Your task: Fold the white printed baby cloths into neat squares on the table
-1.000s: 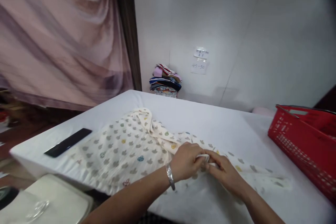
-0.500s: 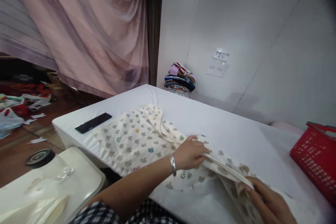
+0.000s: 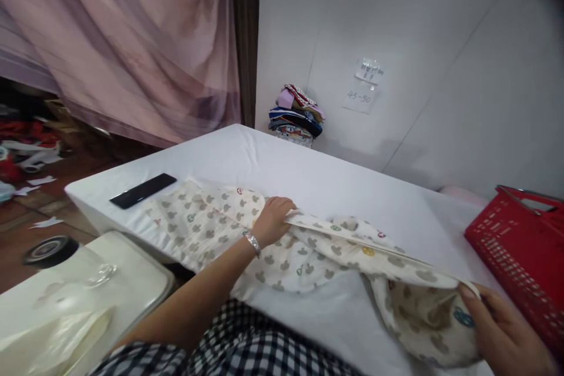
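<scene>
A cream cloth piece [image 3: 282, 264] printed with grey shapes and small coloured figures lies across the white-covered table. It looks like a garment, but its exact kind does not show. My left hand [image 3: 274, 220], with a silver bracelet at the wrist, is closed on its edge near the middle. At the lower right, my right hand [image 3: 502, 317] pinches the other end of that edge between thumb and fingers. The edge runs taut in a line between both hands. Below it, on the right, the cloth hangs in a loose fold showing its inside.
A red plastic basket [image 3: 520, 247] stands at the table's right. A dark flat phone-like slab [image 3: 143, 190] lies at the left edge of the white table [image 3: 308, 170]. Folded clothes [image 3: 296, 114] are stacked behind. A glass jar with black lid [image 3: 83, 264] lies on a cream stool [image 3: 132, 264].
My hands have moved apart, the right one far to the lower right and the left one leftward. The cloth's edge, bunched between them before, is now stretched out straight.
</scene>
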A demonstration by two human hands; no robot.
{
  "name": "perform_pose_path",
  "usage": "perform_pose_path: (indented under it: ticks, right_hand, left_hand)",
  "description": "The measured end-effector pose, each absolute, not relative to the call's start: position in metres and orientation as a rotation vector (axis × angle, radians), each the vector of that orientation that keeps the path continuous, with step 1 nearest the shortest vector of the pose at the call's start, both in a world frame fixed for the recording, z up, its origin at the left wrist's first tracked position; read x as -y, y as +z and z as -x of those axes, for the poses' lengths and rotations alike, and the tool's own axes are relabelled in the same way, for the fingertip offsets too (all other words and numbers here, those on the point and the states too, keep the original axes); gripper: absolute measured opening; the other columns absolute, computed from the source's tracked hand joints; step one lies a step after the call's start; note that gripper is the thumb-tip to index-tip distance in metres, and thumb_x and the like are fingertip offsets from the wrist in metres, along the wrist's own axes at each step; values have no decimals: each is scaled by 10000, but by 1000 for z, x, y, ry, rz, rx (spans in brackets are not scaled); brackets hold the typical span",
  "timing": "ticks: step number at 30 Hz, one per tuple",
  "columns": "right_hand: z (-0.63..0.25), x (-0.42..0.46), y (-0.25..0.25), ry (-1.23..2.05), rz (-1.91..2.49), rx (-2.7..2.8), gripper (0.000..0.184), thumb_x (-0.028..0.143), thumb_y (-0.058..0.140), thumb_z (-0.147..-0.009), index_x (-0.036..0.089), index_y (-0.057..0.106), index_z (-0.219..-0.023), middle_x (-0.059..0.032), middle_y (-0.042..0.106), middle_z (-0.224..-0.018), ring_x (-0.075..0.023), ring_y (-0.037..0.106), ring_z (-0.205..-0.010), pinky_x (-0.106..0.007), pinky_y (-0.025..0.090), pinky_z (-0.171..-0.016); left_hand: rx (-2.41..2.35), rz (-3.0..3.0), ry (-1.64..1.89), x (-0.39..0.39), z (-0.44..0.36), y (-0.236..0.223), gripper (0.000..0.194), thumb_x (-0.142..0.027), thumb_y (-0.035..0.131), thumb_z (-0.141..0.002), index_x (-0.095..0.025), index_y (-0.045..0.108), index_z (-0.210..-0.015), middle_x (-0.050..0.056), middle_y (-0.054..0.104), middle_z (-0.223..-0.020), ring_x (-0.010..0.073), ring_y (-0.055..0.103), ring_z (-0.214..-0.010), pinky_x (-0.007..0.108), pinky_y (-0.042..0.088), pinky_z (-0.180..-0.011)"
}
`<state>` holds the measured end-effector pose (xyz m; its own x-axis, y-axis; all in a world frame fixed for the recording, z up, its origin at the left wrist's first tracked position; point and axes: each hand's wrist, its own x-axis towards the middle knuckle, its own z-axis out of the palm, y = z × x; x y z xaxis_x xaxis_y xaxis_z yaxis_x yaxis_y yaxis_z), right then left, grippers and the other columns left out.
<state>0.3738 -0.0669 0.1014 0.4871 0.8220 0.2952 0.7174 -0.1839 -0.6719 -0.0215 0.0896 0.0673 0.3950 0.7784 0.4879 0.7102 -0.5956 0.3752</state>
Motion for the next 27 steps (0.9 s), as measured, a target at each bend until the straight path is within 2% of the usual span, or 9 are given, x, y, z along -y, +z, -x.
perform_pose_path:
  ticks: [3, 5, 7, 10, 13, 16, 21, 24, 27]
  right_hand:
    - [-372, 57, 96, 246, 2000, 1219, 429, 589, 480, -719, 219, 625, -882, 3, 654, -734, -181, 601, -673, -231, 461, -548]
    - [-374, 52, 90, 255, 2001, 1222, 430, 583, 468, -735, 215, 622, -896, 2, 651, -743, -178, 595, -679, -234, 456, -568]
    - [-376, 47, 85, 243, 2014, 1264, 422, 576, 462, -744, 215, 620, -897, 0, 648, -739, -177, 591, -681, -235, 449, -575]
    - [-376, 38, 74, 265, 2029, 1398, 409, 568, 450, -746, 219, 617, -878, -4, 649, -722, -180, 589, -672, -241, 440, -580]
    - [-371, 30, 61, 329, 2037, 1504, 400, 558, 427, -757, 224, 613, -873, -13, 662, -750, -192, 594, -683, -258, 440, -599]
    - [-366, 27, 47, 365, 2048, 1512, 396, 556, 413, -760, 224, 610, -850, -18, 669, -788, -203, 594, -729, -273, 440, -637]
    - [-367, 30, 33, 396, 2023, 1446, 406, 550, 419, -763, 213, 611, -882, -29, 667, -859, -208, 585, -794, -282, 434, -686]
    - [-366, 31, 31, 401, 2004, 1405, 411, 545, 419, -769, 207, 613, -902, -30, 664, -849, -203, 583, -786, -274, 433, -682]
    - [-362, 33, 27, 402, 1975, 1382, 412, 540, 422, -768, 202, 619, -900, -32, 663, -846, -203, 580, -796, -273, 436, -691]
  left_hand:
    - [-1327, -2398, 873, -82, 35, 76, 206, -138, 511, -721, -182, 595, -905, 44, 628, -918, 185, 542, -903, 322, 383, -861]
    - [-1265, -2217, 724, -78, 46, 87, 183, -233, 508, -764, -186, 610, -908, 19, 640, -826, 162, 566, -778, 268, 420, -736]
    - [-1137, -2047, 555, -80, 58, 99, 242, -352, 502, -786, -186, 621, -917, 4, 642, -785, 147, 568, -708, 229, 415, -635]
    - [-1062, -1939, 362, -91, 75, 104, 332, -464, 506, -768, -170, 637, -851, 2, 642, -760, 146, 564, -686, 212, 393, -587]
    - [-1316, -2031, 248, -102, 82, 90, 310, -453, 526, -748, -173, 652, -791, 15, 647, -735, 169, 569, -706, 237, 395, -617]
    - [-1529, -2220, 317, -98, 73, 73, 239, -352, 534, -764, -189, 655, -891, 49, 659, -887, 198, 579, -820, 292, 412, -731]
    - [-1209, -2581, 768, -76, 34, 63, 202, -284, 456, -856, -200, 628, -921, 52, 630, -959, 175, 549, -923, 335, 402, -846]
    - [-1038, -2650, 752, -71, 12, 59, 186, -270, 466, -860, -195, 620, -934, 54, 625, -967, 174, 535, -948, 334, 398, -860]
    - [-1039, -2681, 584, -72, -1, 52, 171, -260, 483, -850, -191, 625, -914, 53, 620, -930, 177, 540, -907, 328, 401, -833]
